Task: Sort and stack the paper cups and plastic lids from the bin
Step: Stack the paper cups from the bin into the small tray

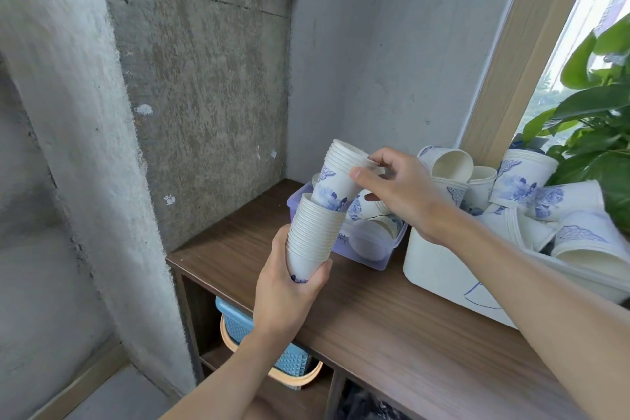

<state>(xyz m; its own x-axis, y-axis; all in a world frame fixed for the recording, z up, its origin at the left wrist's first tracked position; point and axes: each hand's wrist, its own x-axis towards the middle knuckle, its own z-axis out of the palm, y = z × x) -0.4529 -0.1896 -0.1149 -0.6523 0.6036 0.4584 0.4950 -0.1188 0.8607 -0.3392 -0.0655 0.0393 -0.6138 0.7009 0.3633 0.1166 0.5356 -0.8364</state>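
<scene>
My left hand (286, 286) grips the bottom of a tall stack of white paper cups with blue flower print (312, 232), held tilted above the wooden counter. My right hand (399, 191) pinches the rim of a shorter nested stack of cups (337, 174) whose base sits in the mouth of the tall stack. A white bin (443, 269) at the right holds several loose and nested cups (531, 187). A clear purple-tinted plastic box (371, 245) behind my hands holds more cups and round white lids.
The wooden counter (392, 324) runs from the concrete wall at the left to the window at the right. A green leafy plant (596, 106) stands beside the bin. A blue basket with an orange rim (269, 351) sits on the shelf below the counter.
</scene>
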